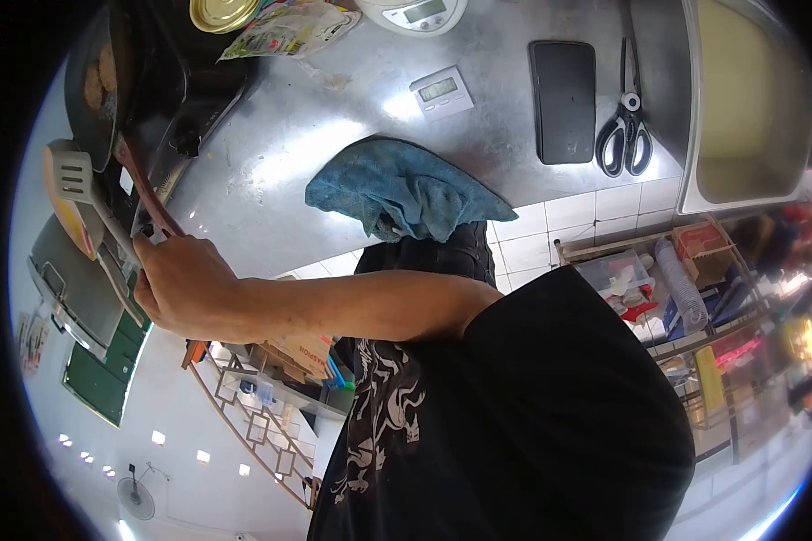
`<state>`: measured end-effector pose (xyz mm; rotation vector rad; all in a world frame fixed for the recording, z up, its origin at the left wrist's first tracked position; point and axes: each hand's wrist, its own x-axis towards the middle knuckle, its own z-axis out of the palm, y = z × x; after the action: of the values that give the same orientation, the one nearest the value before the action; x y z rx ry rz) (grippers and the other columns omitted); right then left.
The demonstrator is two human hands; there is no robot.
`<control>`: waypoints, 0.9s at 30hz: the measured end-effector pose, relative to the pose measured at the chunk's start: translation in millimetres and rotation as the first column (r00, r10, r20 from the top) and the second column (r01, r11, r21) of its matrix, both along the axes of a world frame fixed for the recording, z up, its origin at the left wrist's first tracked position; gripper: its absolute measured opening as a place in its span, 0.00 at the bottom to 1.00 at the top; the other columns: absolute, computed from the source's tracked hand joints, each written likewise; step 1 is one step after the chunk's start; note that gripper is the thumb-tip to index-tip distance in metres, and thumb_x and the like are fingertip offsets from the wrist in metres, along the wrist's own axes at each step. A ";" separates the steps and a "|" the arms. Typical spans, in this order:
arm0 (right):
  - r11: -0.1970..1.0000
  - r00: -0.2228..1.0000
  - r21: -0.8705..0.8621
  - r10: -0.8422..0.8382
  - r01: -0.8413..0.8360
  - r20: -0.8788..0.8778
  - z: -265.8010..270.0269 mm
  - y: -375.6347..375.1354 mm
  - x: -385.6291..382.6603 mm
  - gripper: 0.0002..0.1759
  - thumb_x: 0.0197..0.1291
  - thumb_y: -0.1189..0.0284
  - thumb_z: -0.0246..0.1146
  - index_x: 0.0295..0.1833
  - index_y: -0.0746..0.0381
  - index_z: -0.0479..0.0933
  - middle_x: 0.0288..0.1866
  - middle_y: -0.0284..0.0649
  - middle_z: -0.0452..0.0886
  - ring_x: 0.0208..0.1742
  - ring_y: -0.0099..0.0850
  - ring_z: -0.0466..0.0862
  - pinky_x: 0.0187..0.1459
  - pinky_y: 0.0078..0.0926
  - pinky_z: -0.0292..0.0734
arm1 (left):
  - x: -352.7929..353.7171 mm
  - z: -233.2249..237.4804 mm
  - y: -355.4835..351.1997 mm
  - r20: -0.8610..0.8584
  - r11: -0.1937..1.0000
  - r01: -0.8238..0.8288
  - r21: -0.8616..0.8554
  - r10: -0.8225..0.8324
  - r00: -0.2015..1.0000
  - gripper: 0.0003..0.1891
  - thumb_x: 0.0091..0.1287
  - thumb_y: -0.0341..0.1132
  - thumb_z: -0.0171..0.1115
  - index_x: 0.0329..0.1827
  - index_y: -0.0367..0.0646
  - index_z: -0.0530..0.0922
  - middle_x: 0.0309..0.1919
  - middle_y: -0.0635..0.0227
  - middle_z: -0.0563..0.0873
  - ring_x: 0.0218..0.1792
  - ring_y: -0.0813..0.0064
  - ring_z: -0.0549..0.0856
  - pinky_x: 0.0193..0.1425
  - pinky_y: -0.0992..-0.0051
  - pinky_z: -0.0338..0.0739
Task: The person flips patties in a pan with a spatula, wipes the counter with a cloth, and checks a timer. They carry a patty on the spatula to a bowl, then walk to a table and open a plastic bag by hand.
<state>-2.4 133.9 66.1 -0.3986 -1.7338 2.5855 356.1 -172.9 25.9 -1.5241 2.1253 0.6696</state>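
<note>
My right arm reaches across to the far left, where my right hand (185,284) is closed in a fist. The grey handle of a slotted turner (74,174) runs into its fingers, and the turner's head overlaps the pan's near rim. Beside it is a second, yellowish flat-headed utensil (70,212), its handle passing close to my thumb side. A dark frying pan (117,99) with browned pieces of food (106,68) sits on the black stove (185,54). Its brown handle (149,194) ends right at my knuckles. My left hand is out of view.
A blue cloth (406,189) hangs over the front edge of the steel counter (271,135). Along it lie a timer (441,92), phone (563,101), scissors (624,140), plastic packet (289,32), open can (223,13) and white scale (415,13). At right is a basin (753,171) of cloudy liquid.
</note>
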 end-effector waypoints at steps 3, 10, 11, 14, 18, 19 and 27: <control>1.000 1.000 0.004 -0.001 0.000 0.003 2.1 0.4 2.0 0.09 0.58 0.75 0.58 0.38 0.72 0.72 0.18 0.50 0.78 0.22 0.49 0.81 0.31 0.47 0.78 | -0.2 0.1 -1.7 -0.005 1.000 0.015 0.001 -0.015 1.000 0.34 0.70 0.65 0.48 0.55 0.39 0.80 0.45 0.51 0.86 0.43 0.54 0.86 0.48 0.55 0.80; 0.998 0.998 0.018 -0.058 0.059 -0.025 7.4 2.9 12.5 0.11 0.63 0.72 0.59 0.42 0.71 0.74 0.19 0.49 0.79 0.22 0.49 0.82 0.32 0.47 0.79 | 0.0 -4.9 -9.5 -0.019 0.998 0.061 0.029 -0.060 0.998 0.33 0.70 0.64 0.49 0.53 0.40 0.81 0.44 0.51 0.87 0.41 0.54 0.86 0.48 0.56 0.80; 0.999 0.999 0.007 -0.036 0.036 -0.022 7.5 4.8 13.4 0.12 0.65 0.71 0.59 0.43 0.71 0.74 0.19 0.49 0.79 0.22 0.49 0.82 0.32 0.48 0.79 | -0.1 -7.6 -10.0 -0.026 0.997 0.064 0.037 -0.063 0.998 0.33 0.70 0.64 0.49 0.53 0.40 0.81 0.44 0.51 0.87 0.41 0.54 0.86 0.47 0.56 0.80; 0.999 0.997 0.044 -0.026 0.030 -0.076 9.0 -2.5 12.3 0.13 0.68 0.67 0.59 0.42 0.69 0.74 0.20 0.49 0.80 0.24 0.52 0.83 0.32 0.50 0.78 | -0.5 -21.1 -12.4 -0.066 0.995 0.075 0.061 -0.071 0.995 0.33 0.70 0.64 0.49 0.52 0.40 0.81 0.43 0.51 0.87 0.40 0.54 0.86 0.47 0.56 0.80; 0.983 0.991 0.183 0.050 -0.026 -0.127 22.9 18.0 11.7 0.12 0.70 0.67 0.56 0.47 0.66 0.70 0.24 0.55 0.80 0.29 0.56 0.83 0.33 0.55 0.77 | 2.4 -51.9 -19.8 -0.123 0.990 0.102 0.093 -0.090 0.988 0.32 0.70 0.64 0.49 0.51 0.40 0.82 0.42 0.51 0.88 0.40 0.54 0.87 0.47 0.56 0.80; 0.965 0.990 0.259 0.066 -0.031 -0.127 24.1 20.3 10.9 0.13 0.70 0.67 0.56 0.51 0.65 0.68 0.26 0.54 0.81 0.29 0.56 0.83 0.34 0.57 0.76 | 1.9 -61.2 -21.9 -0.137 0.988 0.116 0.102 -0.102 0.985 0.32 0.70 0.64 0.50 0.51 0.40 0.82 0.42 0.51 0.88 0.39 0.54 0.87 0.47 0.56 0.80; 0.644 0.993 0.764 0.107 -0.037 -0.042 61.9 78.4 -15.7 0.09 0.60 0.77 0.56 0.47 0.63 0.76 0.37 0.50 0.85 0.43 0.53 0.84 0.45 0.53 0.76 | -29.0 -150.7 -44.0 -0.308 0.943 0.308 0.130 -0.257 0.916 0.31 0.70 0.63 0.50 0.49 0.41 0.84 0.40 0.51 0.89 0.38 0.54 0.87 0.46 0.56 0.80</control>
<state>-18.1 212.2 128.0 -0.1781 -2.6002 1.5872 327.1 -216.9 -124.8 -1.0460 2.3631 0.9907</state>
